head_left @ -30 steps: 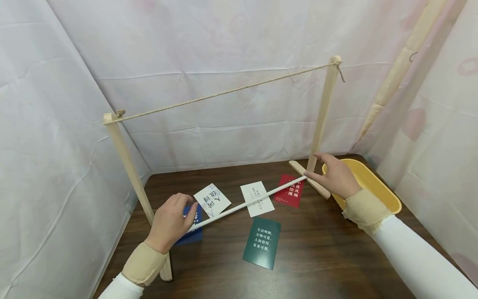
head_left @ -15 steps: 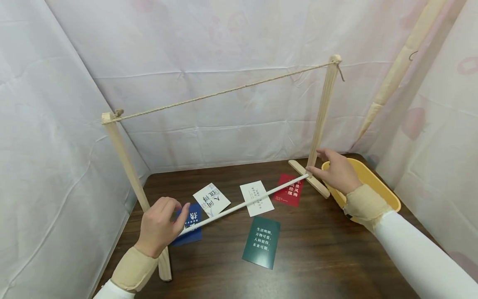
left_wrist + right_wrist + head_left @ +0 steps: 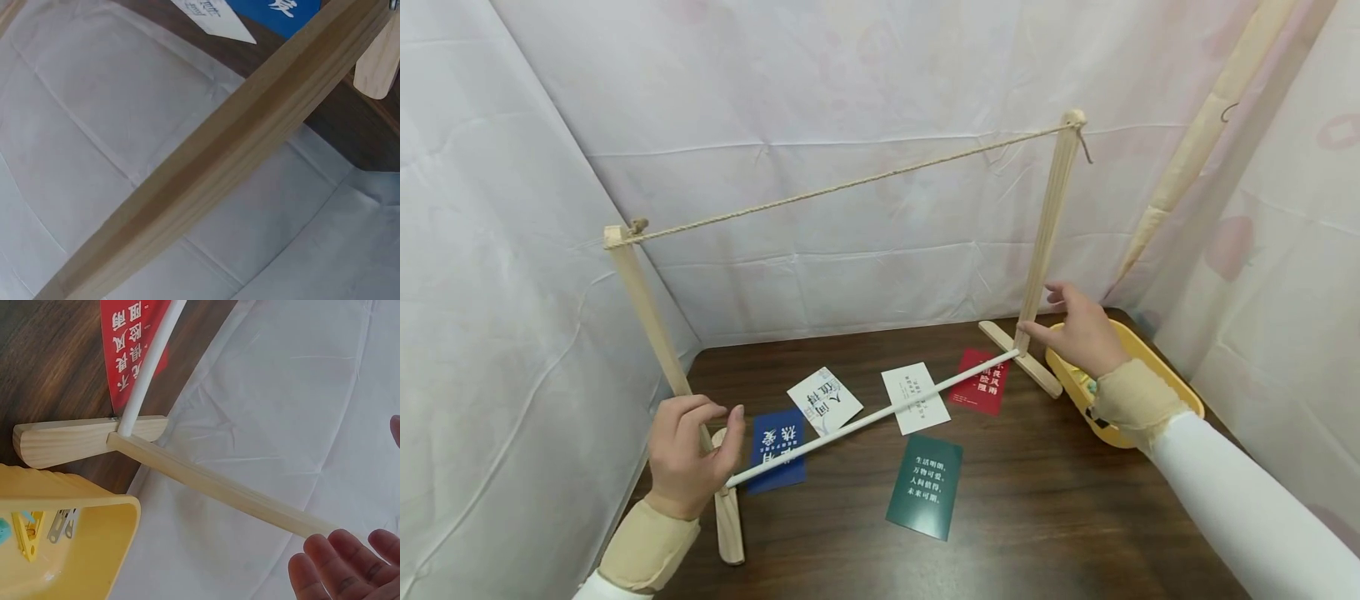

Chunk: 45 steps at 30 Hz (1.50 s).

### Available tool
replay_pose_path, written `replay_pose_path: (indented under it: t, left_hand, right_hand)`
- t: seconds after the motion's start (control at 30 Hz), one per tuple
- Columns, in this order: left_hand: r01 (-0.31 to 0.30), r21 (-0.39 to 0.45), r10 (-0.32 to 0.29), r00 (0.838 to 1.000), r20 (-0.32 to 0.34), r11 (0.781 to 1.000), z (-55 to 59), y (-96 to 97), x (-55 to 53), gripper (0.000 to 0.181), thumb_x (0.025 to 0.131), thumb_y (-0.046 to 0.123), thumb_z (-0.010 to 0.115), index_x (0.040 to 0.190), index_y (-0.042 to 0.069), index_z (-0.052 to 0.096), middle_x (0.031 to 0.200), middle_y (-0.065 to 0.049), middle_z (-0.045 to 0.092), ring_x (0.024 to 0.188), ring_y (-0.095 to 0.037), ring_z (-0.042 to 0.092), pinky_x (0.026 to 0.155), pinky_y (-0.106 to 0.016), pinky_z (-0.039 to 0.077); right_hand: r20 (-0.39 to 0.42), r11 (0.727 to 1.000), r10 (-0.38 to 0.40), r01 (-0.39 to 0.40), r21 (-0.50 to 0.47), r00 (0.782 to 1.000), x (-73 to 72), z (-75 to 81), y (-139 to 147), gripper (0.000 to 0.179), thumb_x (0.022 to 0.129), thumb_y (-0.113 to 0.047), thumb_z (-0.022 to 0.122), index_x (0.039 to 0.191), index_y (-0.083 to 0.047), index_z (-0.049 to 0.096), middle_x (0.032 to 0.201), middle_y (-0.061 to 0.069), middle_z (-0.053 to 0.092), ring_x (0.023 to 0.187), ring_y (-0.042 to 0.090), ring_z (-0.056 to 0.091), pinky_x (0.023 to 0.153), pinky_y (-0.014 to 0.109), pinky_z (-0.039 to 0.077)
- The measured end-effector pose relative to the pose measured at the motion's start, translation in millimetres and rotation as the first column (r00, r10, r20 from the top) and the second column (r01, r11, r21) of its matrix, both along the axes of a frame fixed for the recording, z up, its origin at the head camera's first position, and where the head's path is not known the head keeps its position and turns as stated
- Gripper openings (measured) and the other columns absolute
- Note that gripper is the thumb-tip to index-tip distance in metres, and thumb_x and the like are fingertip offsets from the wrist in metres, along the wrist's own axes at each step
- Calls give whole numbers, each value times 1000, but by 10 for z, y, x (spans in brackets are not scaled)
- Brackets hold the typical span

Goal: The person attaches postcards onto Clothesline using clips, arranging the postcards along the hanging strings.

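Note:
A wooden frame stands on the table, with a left post [image 3: 651,312], a right post [image 3: 1047,233], a white crossbar [image 3: 865,422] low down and a twine line [image 3: 850,185] along the top. My left hand [image 3: 685,454] hovers by the left post near the bar's end, fingers loosely bent around nothing. That wooden post [image 3: 219,156] crosses the left wrist view, where no hand shows. Beside the right post is my right hand [image 3: 1078,333], thumb and fingers spread apart; its fingers [image 3: 344,565] appear in the right wrist view with nothing in them.
Around the bar lie a blue card [image 3: 778,479], two white cards [image 3: 825,402], a red card [image 3: 977,400] and a green card [image 3: 927,492]. A yellow basin [image 3: 130,519] at the right holds a yellow clothespin [image 3: 28,534] and other small clips. White cloth [image 3: 850,292] hangs behind.
My left hand has moved left, away from above the blue card to the left post, uncovering the bar's left end. My right hand has shifted slightly right and up.

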State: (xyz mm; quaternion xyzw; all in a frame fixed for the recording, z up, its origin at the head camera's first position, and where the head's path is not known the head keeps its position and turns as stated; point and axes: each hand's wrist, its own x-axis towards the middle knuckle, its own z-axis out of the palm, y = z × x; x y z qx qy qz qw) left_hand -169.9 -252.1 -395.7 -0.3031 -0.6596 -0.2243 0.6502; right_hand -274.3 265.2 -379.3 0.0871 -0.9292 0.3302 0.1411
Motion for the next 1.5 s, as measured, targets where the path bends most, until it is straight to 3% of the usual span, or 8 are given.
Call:
replay_pose_path:
  t: [0.17, 0.4, 0.57, 0.63, 0.8, 1.03, 1.3, 1.5]
  left_hand:
    - [12, 109, -10, 1000, -18, 994, 53, 11, 20, 38, 98, 23, 72, 80, -7, 56, 81, -26, 52, 72, -42, 43, 69, -40, 36]
    - [-19, 252, 0, 997, 75, 968, 104, -23, 67, 40, 95, 24, 72, 86, -10, 53, 90, -33, 49, 82, -47, 44, 86, -29, 35]
    - [-38, 338, -10, 990, 139, 940, 151, -57, 101, 43, 90, 22, 74, 89, -15, 52, 93, -36, 49, 96, -26, 52, 96, -24, 36]
    - [-44, 361, -19, 985, 169, 931, 173, -83, 113, 44, 88, 20, 73, 91, -18, 50, 94, -29, 53, 103, -14, 50, 96, -22, 35]
    - [-69, 383, -38, 964, 264, 921, 214, -157, 134, 45, 85, 11, 71, 100, -23, 46, 115, 11, 51, 111, -3, 44, 95, -22, 33]
    - [-123, 412, -72, 902, 425, 903, 180, -345, 92, 47, 85, 4, 75, 115, -21, 48, 122, 17, 45, 109, -2, 47, 93, -23, 35]
    - [-146, 426, -138, 811, 569, 893, 167, -388, 83, 62, 84, -6, 79, 137, -14, 48, 131, 16, 51, 113, -2, 57, 95, -20, 43]
    - [-162, 440, -185, 742, 644, 883, 187, -365, 90, 63, 88, -6, 78, 141, -12, 45, 129, 19, 50, 109, -3, 58, 90, -17, 47]
  right_hand:
    - [20, 999, -28, 28, -18, 999, -41, 28, 27, 88, 98, -35, 83, 158, 10, 37, 144, 38, 56, 132, 57, 59, 107, 71, 50]
    - [26, 998, -48, 49, -45, 999, -113, 79, 49, 93, 98, -37, 83, 160, 10, 34, 147, 38, 54, 138, 56, 54, 111, 72, 46]
    - [35, 996, -53, 55, -64, 998, -166, 128, 56, 94, 99, -37, 82, 162, 10, 31, 150, 39, 51, 140, 55, 52, 113, 72, 45]
    - [31, 996, -51, 53, -71, 998, -182, 154, 55, 94, 99, -38, 82, 161, 10, 31, 150, 38, 51, 141, 55, 51, 113, 72, 44]
    - [32, 995, -52, 55, -86, 998, -232, 221, 51, 96, 99, -42, 80, 162, 9, 29, 151, 38, 49, 141, 55, 50, 114, 72, 43]
    - [58, 990, -62, 69, -125, 996, -294, 280, 45, 97, 99, -43, 80, 163, 9, 28, 153, 37, 47, 144, 53, 48, 118, 70, 40]
    - [112, 981, -55, 75, -179, 992, -377, 327, 53, 100, 100, -46, 78, 165, 8, 24, 158, 37, 45, 148, 54, 46, 120, 69, 41]
    - [114, 975, -48, 72, -212, 992, -441, 352, 18, 93, 102, -43, 77, 163, 7, 28, 157, 35, 48, 147, 52, 48, 119, 67, 44]
